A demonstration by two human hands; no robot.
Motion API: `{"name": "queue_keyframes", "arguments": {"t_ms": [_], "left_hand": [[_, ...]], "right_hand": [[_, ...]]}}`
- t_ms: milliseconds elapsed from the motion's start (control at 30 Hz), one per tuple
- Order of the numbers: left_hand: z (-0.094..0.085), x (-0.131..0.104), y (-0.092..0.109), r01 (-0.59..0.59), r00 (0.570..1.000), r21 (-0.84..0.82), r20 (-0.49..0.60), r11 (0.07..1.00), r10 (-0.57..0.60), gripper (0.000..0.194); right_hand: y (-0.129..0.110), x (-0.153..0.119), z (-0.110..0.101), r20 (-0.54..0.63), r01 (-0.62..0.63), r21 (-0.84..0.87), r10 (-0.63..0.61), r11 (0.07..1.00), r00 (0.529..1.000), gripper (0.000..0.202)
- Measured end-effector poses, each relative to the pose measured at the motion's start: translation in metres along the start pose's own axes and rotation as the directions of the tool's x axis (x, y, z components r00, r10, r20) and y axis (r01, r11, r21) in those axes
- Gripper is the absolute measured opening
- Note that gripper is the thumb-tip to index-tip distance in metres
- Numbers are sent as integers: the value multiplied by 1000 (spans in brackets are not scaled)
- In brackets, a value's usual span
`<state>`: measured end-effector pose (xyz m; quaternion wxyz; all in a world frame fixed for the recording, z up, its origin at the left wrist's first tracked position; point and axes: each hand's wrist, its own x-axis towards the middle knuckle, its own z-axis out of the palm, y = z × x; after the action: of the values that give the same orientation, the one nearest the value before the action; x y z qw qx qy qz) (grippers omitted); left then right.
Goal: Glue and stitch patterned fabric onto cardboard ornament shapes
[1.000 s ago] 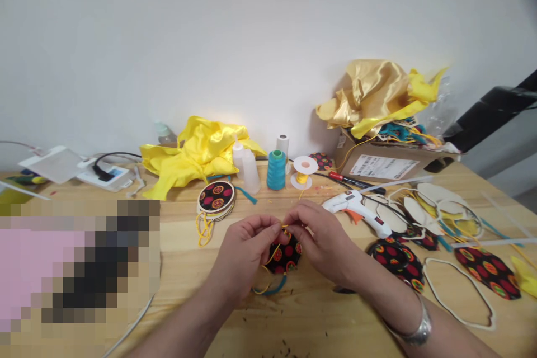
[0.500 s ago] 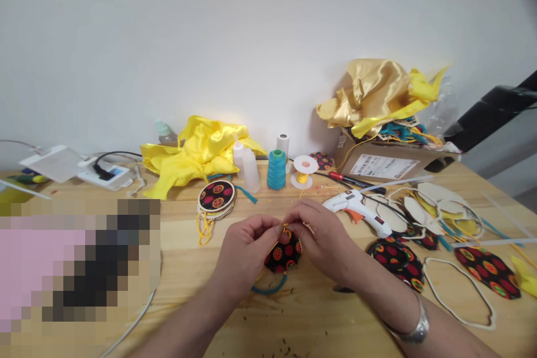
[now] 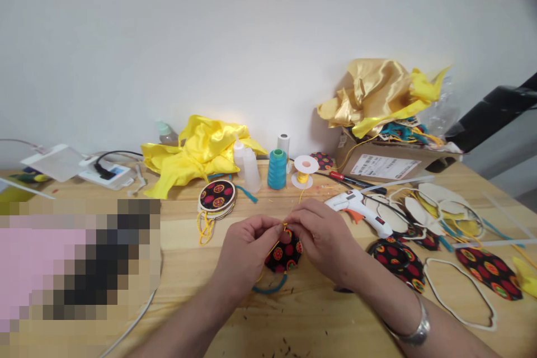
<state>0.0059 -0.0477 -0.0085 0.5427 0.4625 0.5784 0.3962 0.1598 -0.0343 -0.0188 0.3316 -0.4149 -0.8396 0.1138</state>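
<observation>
Both hands meet at the middle of the table, above a black patterned fabric piece with red and orange motifs. My left hand pinches yellow cord at the top of this piece. From the other side, my right hand pinches the same cord, its fingertips nearly touching the left ones. A teal cord curves out below the piece. Yellow thread runs from near the right fingers toward the yellow thread spool behind.
A white glue gun lies to the right, beside wooden frames and patterned pieces. Behind stand a teal thread cone, white bottles, yellow fabric and a cardboard box. A round patterned piece lies left.
The fingers of my right hand have shifted slightly at the cord, and more of the yellow knot shows. My left hand is almost unmoved.
</observation>
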Motion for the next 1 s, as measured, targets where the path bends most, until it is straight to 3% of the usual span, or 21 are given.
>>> {"name": "queue_keyframes", "arguments": {"t_ms": [233,700,1000], "left_hand": [[1,-1,1,14,1000,-12,12,1000,-14,11],[0,0,0,-17,999,-17,49,1000,18,14],[-1,2,-5,35,995,-169,99,985,-19,18]], "right_hand": [[-1,1,-3,67,36,-84,-30,996,997,16],[-2,1,-5,150,-168,72,156,983,976,13],[-1,3,-4,125,-89,106,76,990,989,14]]}}
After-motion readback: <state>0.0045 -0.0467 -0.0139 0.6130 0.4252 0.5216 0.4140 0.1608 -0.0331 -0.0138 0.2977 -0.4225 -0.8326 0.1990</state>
